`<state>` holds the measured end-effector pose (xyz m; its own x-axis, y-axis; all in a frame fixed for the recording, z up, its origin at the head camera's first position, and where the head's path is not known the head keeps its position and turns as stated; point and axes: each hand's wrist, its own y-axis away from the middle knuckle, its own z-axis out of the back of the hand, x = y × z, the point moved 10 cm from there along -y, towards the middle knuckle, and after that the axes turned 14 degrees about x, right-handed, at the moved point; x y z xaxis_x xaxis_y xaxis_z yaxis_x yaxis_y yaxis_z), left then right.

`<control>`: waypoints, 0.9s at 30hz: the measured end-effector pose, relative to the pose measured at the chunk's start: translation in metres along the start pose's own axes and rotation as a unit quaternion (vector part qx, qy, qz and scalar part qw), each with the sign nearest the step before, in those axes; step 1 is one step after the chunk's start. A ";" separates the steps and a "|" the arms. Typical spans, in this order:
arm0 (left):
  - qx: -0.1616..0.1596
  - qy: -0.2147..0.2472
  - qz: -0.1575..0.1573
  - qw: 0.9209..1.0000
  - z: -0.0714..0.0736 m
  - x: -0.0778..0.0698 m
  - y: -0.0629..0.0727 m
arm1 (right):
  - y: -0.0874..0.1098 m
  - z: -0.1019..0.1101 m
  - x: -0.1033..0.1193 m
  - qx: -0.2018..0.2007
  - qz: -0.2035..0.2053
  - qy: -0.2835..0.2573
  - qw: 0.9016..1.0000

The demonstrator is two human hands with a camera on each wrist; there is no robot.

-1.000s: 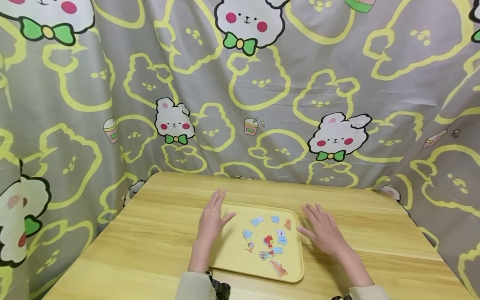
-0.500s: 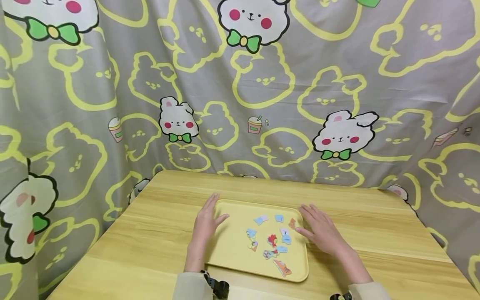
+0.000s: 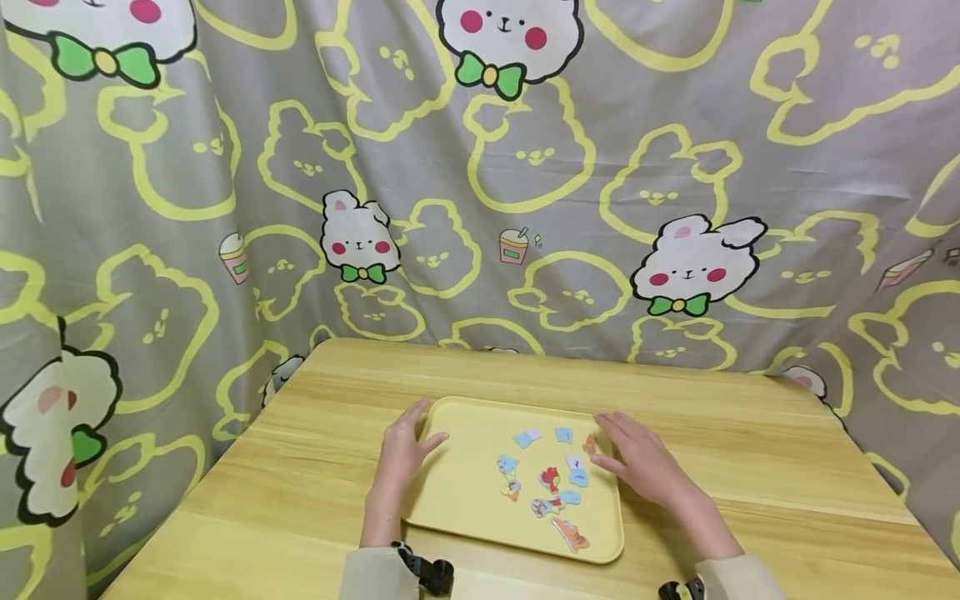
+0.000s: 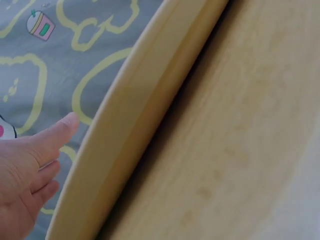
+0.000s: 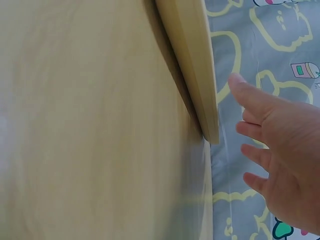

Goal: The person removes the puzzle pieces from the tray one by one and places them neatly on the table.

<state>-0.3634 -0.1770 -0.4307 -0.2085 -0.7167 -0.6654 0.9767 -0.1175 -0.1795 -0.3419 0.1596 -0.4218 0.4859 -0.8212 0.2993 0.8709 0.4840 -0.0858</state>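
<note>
A yellow rectangular tray point(image 3: 465, 467) lies on the wooden table. Flat, irregular printed pieces that look like jigsaw puzzle pieces point(image 3: 577, 475) are scattered over its middle and right half. A red one point(image 3: 550, 477) sits amid blue ones, and an orange one point(image 3: 572, 535) lies near the front right corner. My left hand point(image 3: 403, 454) is at the tray's left edge, thumb stretched toward the rim. At the right edge, my right hand point(image 3: 637, 458) has its thumb reaching over the rim beside an orange piece point(image 3: 589, 443). Both hands hold nothing, fingers extended and spread.
The wooden table point(image 3: 285, 467) extends around the tray on all sides. Behind and beside it hangs a grey curtain point(image 3: 450, 167) printed with yellow outlines and white rabbits. A black wrist camera point(image 3: 435, 575) sits at the left sleeve.
My left hand has moved left, off the tray's surface to its left edge. My right hand has come closer to the right rim. The pieces keep their places on the tray.
</note>
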 end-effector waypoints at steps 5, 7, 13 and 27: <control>0.014 0.009 0.025 1.000 -0.002 0.012 0.001 | -0.004 -0.001 0.005 -0.010 0.026 0.013 1.000; 0.021 0.013 0.033 0.999 -0.003 0.016 0.002 | -0.005 -0.001 0.006 -0.013 0.034 0.017 0.999; 0.031 0.010 0.045 0.998 -0.003 0.024 0.001 | -0.012 -0.004 0.005 -0.006 0.036 0.035 0.999; 0.054 0.017 0.061 0.997 -0.009 0.037 0.003 | -0.023 -0.009 0.005 0.004 0.040 0.091 0.995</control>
<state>-0.3690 -0.1976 -0.4625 -0.0881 -0.7074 -0.7013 0.9942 -0.1059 -0.0182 -0.3587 0.1415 -0.4267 0.5598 -0.8206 0.1147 0.8285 0.5521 -0.0940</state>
